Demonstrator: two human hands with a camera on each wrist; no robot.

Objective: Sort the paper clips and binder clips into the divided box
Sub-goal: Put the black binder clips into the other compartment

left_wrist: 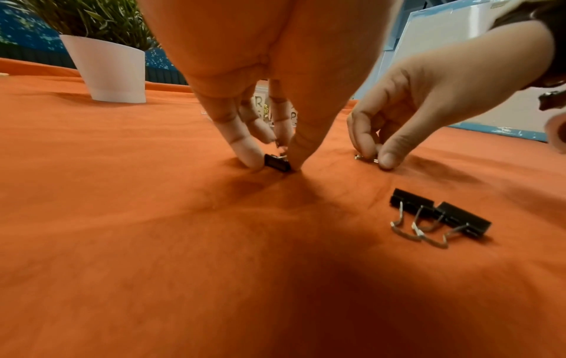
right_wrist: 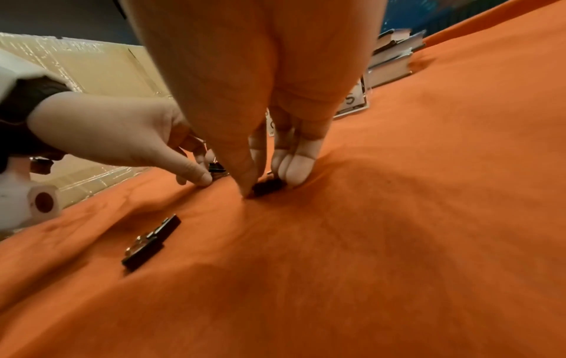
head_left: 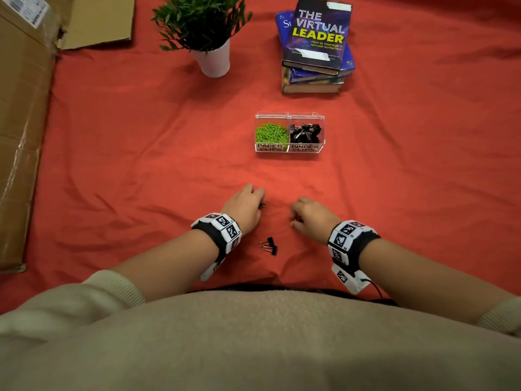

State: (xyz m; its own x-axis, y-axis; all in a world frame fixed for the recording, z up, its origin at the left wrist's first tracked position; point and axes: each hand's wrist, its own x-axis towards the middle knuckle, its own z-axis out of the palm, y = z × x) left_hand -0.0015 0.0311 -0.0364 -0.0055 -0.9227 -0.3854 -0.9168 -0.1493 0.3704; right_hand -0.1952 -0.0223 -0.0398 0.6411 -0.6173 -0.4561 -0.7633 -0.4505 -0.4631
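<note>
**Both hands pinching binder clips on the red cloth**

Low on the cloth, near the person's body, the left hand (head_left: 244, 206) has its thumb and fingertips (left_wrist: 248, 155) closed round a small black binder clip (left_wrist: 277, 163) that rests on the fabric; the clip's wire handles stand up between the fingers. Just beside it, the right hand (head_left: 311, 214) does the same with a second binder clip (right_wrist: 269, 186), thumb on one side and two fingers on the other, the clip touching the cloth. Both hands are bent down at the knuckles, with marker-patterned wristbands (head_left: 222, 230) behind them.

Between the two forearms, nearer the body, two more loose binder clips (head_left: 269, 245) lie touching one another, their wire handles folded out flat.

Further out, ahead of the hands, stands the clear divided box (head_left: 289, 149). Its left compartment, labelled PAPER CLIPS, holds green paper clips (head_left: 271, 132); its right one, labelled BINDER CLIPS, holds a heap of black binder clips (head_left: 306, 132).

Beyond the box are a potted plant (head_left: 210, 32) in a white pot and a stack of books (head_left: 315, 49). A cardboard box (head_left: 22, 108) lies along the left edge of the red cloth (head_left: 141, 165).
</note>
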